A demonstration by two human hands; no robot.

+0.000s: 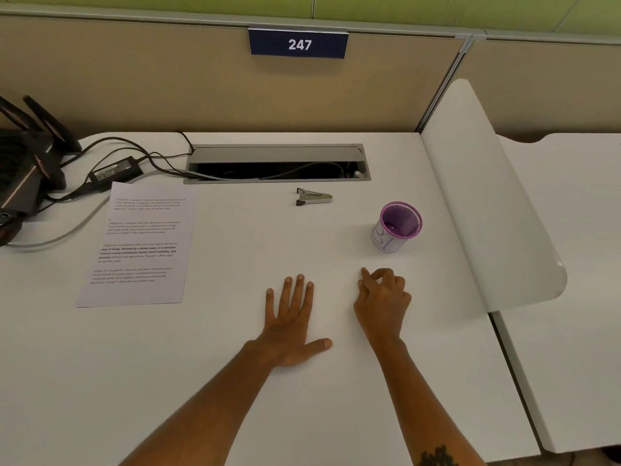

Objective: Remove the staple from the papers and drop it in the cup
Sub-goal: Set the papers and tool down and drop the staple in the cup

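Note:
The printed papers (137, 245) lie flat on the white desk at the left; the staple itself is too small to make out. A metal staple remover (313, 197) rests near the middle back of the desk. The purple mesh cup (396, 227) stands upright to the right. My left hand (290, 322) lies flat on the desk, palm down, fingers spread, holding nothing. My right hand (383, 297) rests just in front of the cup with fingers loosely curled and the fingertips pinched; nothing visible between them.
A grey cable tray (277, 163) is sunk into the desk behind the remover. A black power adapter (116, 169) with cables and a dark device (23, 163) sit at the back left. A white divider panel (484, 196) bounds the right side.

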